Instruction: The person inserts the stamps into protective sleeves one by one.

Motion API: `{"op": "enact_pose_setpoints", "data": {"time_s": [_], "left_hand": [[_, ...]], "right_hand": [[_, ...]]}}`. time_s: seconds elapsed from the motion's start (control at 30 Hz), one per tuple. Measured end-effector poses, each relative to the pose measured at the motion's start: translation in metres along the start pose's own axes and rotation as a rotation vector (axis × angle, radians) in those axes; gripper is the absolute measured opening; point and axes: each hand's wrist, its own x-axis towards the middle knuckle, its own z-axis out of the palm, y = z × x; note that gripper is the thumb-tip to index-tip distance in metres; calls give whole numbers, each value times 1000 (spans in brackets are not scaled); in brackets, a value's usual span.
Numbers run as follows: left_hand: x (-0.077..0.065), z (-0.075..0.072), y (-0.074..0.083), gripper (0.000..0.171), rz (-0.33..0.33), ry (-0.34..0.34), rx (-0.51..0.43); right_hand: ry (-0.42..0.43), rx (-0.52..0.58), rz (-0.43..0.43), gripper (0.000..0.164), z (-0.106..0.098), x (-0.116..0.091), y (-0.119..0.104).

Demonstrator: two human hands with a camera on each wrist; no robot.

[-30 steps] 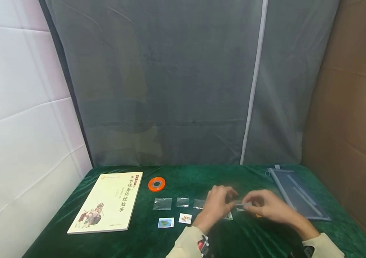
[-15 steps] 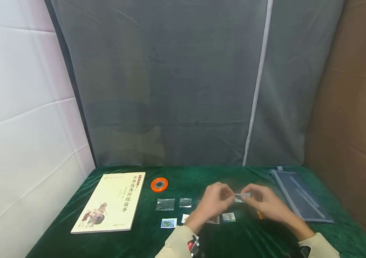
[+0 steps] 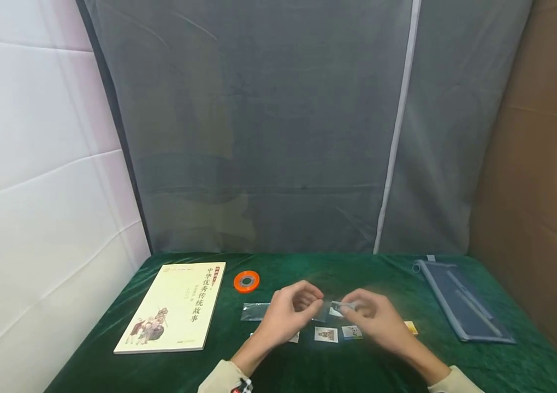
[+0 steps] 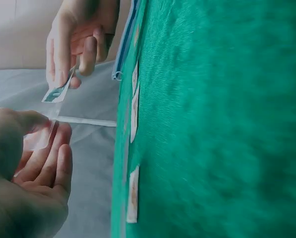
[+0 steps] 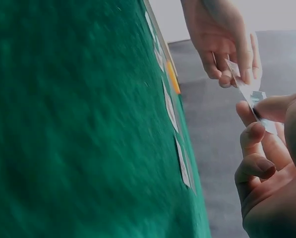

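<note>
My left hand point(image 3: 285, 311) pinches a small clear plastic sleeve point(image 4: 37, 140) between thumb and fingers, in the air over the green cloth. Facing it, my right hand point(image 3: 379, 322) pinches a small stamp point(image 4: 54, 94) with a dark teal picture and a white border. In both wrist views the stamp and the sleeve meet between the two hands, overlapping along one edge; cannot tell how far one lies inside the other. Just below the hands in the head view, a stamp with a brown figure point(image 3: 326, 334) and a blue-green stamp point(image 3: 352, 332) lie on the cloth.
A cream book point(image 3: 172, 305) lies at the left, with an orange tape roll point(image 3: 237, 281) beside it. Another clear sleeve point(image 3: 255, 311) is partly behind my left hand. A yellow stamp point(image 3: 411, 327) and a bluish zip pouch point(image 3: 455, 305) lie at the right.
Both hands have moved left with the stamp, which was raised from low over the cloth. The gap between them is wider, and the head view has shifted slightly.
</note>
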Motion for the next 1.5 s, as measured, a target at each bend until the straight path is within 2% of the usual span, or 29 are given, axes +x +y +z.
{"op": "enact_pose_setpoints", "data": {"time_s": [0.17, 0.4, 0.53, 0.63, 0.87, 1.07, 1.27, 1.5], "left_hand": [[-11, -6, -9, 17, -70, 21, -70], [-13, -7, -13, 34, -121, 35, -240], [-14, -5, -12, 32, -138, 34, -315], [-14, -3, -12, 29, -147, 12, -355], [-14, -2, -15, 26, -153, 11, -333], [-14, -1, -14, 28, -159, 2, -357], [-14, 2, -11, 22, -154, -7, -357], [-14, 4, -10, 35, -175, -5, -379]], "right_hand": [[3, 13, 13, 11, 7, -3, 0], [77, 72, 56, 12, 6, -5, 3], [110, 90, 38, 12, 7, -5, 4], [101, 96, 18, 13, 8, -5, 5], [54, 78, 40, 21, 8, -6, 5], [32, 66, 6, 23, 8, -6, 4], [23, 68, -14, 23, 8, -5, 4], [9, 68, 3, 27, 9, -6, 4]]}}
